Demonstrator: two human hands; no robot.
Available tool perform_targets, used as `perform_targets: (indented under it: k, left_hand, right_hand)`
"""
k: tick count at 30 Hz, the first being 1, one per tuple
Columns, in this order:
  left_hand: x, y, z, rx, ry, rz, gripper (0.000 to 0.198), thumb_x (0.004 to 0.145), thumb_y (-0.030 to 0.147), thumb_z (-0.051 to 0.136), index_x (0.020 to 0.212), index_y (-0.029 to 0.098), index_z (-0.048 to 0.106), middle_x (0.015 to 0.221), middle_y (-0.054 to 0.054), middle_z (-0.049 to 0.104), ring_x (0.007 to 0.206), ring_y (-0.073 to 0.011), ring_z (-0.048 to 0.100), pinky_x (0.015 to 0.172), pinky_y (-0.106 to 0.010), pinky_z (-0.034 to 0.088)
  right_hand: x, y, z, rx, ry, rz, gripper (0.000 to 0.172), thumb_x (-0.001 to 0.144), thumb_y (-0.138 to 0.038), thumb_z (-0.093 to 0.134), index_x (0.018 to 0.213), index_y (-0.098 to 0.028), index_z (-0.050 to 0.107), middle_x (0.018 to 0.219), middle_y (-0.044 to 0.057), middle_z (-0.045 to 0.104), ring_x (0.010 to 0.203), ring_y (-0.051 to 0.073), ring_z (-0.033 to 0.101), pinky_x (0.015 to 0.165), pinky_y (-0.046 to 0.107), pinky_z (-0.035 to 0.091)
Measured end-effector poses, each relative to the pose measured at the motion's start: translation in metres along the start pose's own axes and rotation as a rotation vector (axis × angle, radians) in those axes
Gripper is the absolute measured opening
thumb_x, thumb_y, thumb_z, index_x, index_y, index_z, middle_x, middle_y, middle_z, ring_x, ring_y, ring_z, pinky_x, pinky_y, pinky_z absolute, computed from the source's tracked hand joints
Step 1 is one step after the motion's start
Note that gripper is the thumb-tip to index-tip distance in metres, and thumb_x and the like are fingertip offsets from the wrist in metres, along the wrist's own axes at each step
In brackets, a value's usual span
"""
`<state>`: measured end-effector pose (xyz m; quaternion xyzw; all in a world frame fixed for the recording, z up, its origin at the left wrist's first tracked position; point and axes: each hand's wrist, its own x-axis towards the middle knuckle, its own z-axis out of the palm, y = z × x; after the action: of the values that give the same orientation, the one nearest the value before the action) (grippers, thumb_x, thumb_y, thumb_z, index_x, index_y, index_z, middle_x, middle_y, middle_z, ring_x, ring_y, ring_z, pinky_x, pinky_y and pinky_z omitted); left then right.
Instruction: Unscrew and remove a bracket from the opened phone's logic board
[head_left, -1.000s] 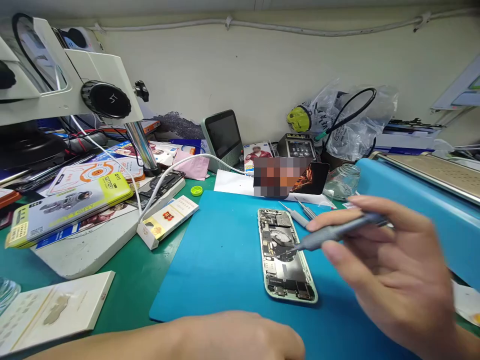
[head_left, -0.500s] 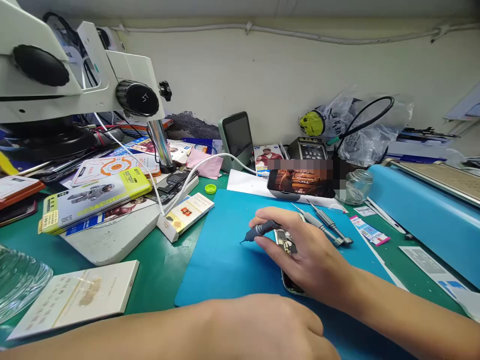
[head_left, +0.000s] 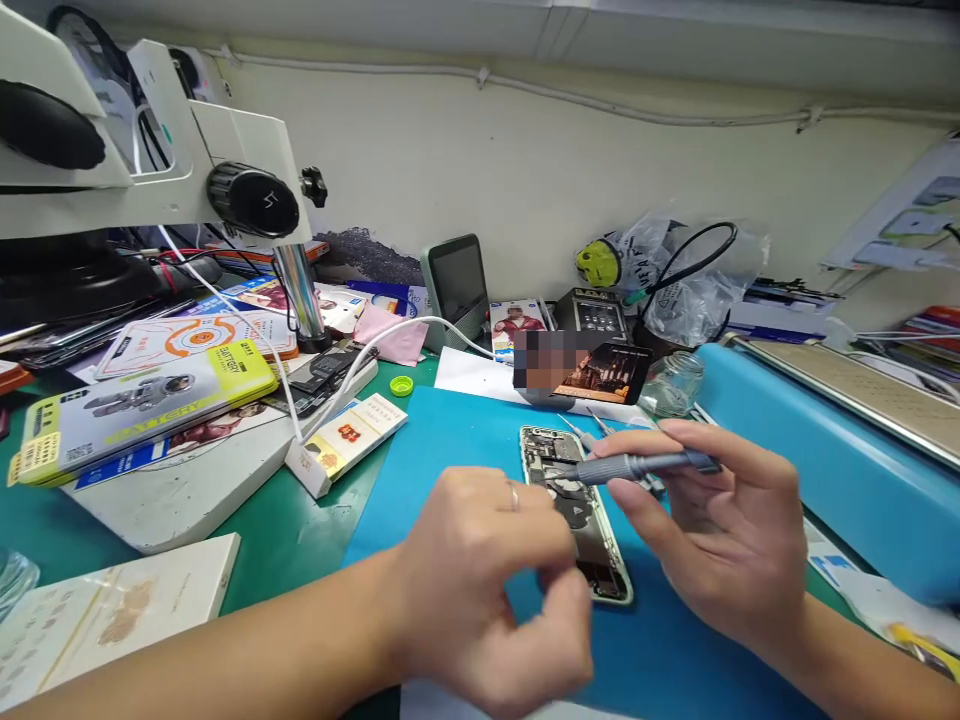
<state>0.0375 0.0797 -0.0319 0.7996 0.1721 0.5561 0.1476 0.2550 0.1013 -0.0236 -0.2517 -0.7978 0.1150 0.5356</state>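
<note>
A green tabletop (head_left: 300, 560) fills the lower frame, and on it a blue work mat (head_left: 450, 440) spreads from the centre toward the lower right. A white microscope (head_left: 150, 160) looms at the upper left, its base slab lying under a yellow-edged battery box (head_left: 135, 400). Toward the right edge sits a long blue-wrapped block (head_left: 825, 460). At the lower left corner lies a flat cream booklet (head_left: 112, 610).

The left hand (head_left: 487, 580) sits low in the middle of the frame, above the mat; its grip is curled nearly closed, thumb and fingertips pinched together, and whether anything small lies between them cannot be told. The right hand (head_left: 720, 540) is just right of centre, its grip closed around a grey precision screwdriver (head_left: 645, 464), held almost level with the tip pointing left.

The opened smartphone (head_left: 574, 510) lies face down on the mat at mid-frame, back removed, boards and shields exposed; the left hand covers part of its lower end. The screwdriver tip rests over its upper half. A small white carton (head_left: 345, 440) lies left of the mat, and a green bottle cap (head_left: 402, 384) just beyond it.
</note>
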Motion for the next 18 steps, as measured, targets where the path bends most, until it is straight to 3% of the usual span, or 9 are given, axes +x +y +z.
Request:
perform_targets:
  k: [5, 8, 14, 18]
  left_hand:
    - [0.008, -0.007, -0.004, 0.111, -0.060, -0.215, 0.009, 0.077, 0.014, 0.056, 0.079, 0.023, 0.055, 0.065, 0.007, 0.046, 0.057, -0.0084, 0.044, 0.054, -0.023, 0.033]
    - [0.008, -0.009, -0.004, 0.174, -0.113, -0.299, 0.015, 0.079, 0.014, 0.060, 0.092, 0.020, 0.063, 0.077, 0.005, 0.057, 0.066, -0.0093, 0.050, 0.060, -0.023, 0.039]
    - [0.001, -0.004, 0.003, 0.192, -0.191, -0.343, 0.026, 0.085, 0.012, 0.060, 0.110, 0.021, 0.063, 0.090, 0.003, 0.067, 0.070, -0.0117, 0.056, 0.064, -0.025, 0.043]
    - [0.001, -0.001, 0.008, 0.188, -0.210, -0.325, 0.022, 0.089, 0.019, 0.061, 0.111, 0.020, 0.063, 0.098, -0.002, 0.073, 0.076, -0.0146, 0.065, 0.071, -0.028, 0.053]
  right_hand:
    - [-0.007, -0.001, -0.010, 0.092, 0.133, 0.033, 0.056, 0.097, -0.005, 0.069, 0.143, -0.036, 0.060, 0.110, 0.004, 0.079, 0.091, 0.022, 0.082, 0.084, 0.040, 0.073]
    - [-0.009, -0.006, -0.011, 0.123, 0.204, 0.128, 0.052, 0.098, -0.010, 0.072, 0.141, -0.037, 0.062, 0.104, 0.004, 0.081, 0.088, 0.024, 0.080, 0.082, 0.043, 0.074]
    - [-0.008, -0.008, -0.011, 0.175, 0.267, 0.222, 0.044, 0.100, -0.017, 0.073, 0.139, -0.037, 0.065, 0.100, 0.002, 0.080, 0.093, 0.022, 0.081, 0.087, 0.036, 0.073]
    - [-0.008, -0.010, -0.015, 0.169, 0.271, 0.261, 0.051, 0.096, -0.012, 0.077, 0.140, -0.035, 0.068, 0.098, 0.001, 0.081, 0.082, 0.019, 0.081, 0.073, 0.027, 0.072]
